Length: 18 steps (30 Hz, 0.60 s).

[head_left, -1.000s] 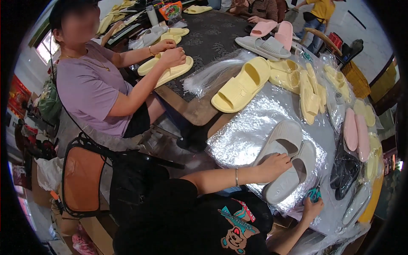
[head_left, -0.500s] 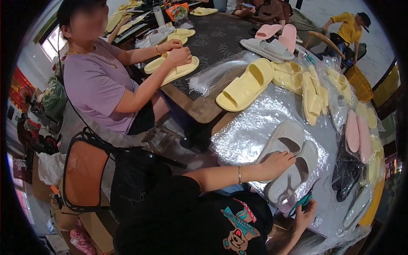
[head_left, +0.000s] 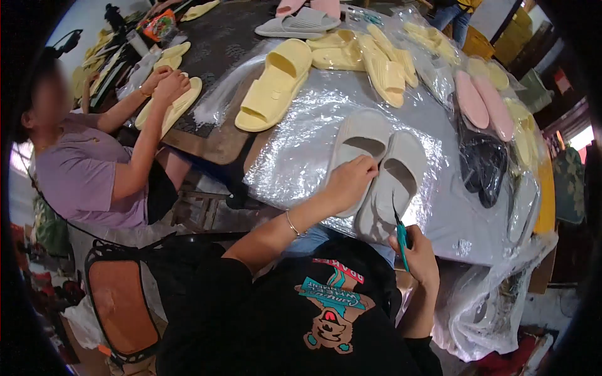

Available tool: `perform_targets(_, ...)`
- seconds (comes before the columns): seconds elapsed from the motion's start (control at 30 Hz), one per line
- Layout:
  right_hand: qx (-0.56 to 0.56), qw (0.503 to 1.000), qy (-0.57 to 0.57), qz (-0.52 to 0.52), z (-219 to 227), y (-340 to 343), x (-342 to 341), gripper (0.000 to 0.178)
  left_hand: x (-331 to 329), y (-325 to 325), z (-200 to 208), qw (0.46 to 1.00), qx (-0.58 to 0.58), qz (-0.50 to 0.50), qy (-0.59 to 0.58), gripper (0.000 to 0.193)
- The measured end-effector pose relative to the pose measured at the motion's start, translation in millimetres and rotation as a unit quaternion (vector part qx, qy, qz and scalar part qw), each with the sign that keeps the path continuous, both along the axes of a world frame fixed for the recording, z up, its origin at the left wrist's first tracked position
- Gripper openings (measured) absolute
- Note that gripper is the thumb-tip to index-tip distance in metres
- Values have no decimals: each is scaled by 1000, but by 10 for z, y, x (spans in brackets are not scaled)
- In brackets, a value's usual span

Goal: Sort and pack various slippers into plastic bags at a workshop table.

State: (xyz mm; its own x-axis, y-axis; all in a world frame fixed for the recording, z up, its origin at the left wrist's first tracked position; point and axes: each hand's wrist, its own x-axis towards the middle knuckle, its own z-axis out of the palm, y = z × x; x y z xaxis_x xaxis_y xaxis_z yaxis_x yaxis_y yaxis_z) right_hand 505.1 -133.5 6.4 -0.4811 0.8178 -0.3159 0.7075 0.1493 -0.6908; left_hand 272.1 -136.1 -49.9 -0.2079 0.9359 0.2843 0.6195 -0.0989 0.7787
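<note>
A pair of light grey slippers, the left slipper [head_left: 364, 130] and the right slipper [head_left: 404, 156], lies side by side on clear plastic bags [head_left: 293, 156]. My left hand [head_left: 351, 182] rests over the left slipper, its fingers pinched together at the inner edge of the strap; what they hold, if anything, is hidden. In my right hand [head_left: 419, 255] I grip thread snips [head_left: 402, 241] with teal handles. Their thin dark blades point up over the footbed of the right slipper.
Yellow slippers [head_left: 276, 84] and a grey slipper [head_left: 298, 24] lie farther back. Bagged pink slippers [head_left: 481, 103] and black slippers [head_left: 483, 168] line the right side. At left, a co-worker in a purple shirt [head_left: 91, 166] handles a yellow slipper [head_left: 182, 100]. An orange-backed chair [head_left: 122, 307] stands lower left.
My right hand has raised the thread snips from beside the table edge to over the right slipper. My left hand has shifted to the left slipper's strap. The view has turned rightward.
</note>
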Motion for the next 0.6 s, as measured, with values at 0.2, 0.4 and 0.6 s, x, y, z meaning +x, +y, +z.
perform_targets(0.2,-20,1000,10,4,66,119,-137,56,21,-52,-10,992,75,-2,-103,11)
perform_targets(0.4,-22,1000,20,5,-54,217,-228,55,-8,-77,-5,992,93,-18,-80,9)
perform_targets(0.6,1,998,62,-10,-111,229,-321,40,-86,-81,-79,992,103,-28,-66,10)
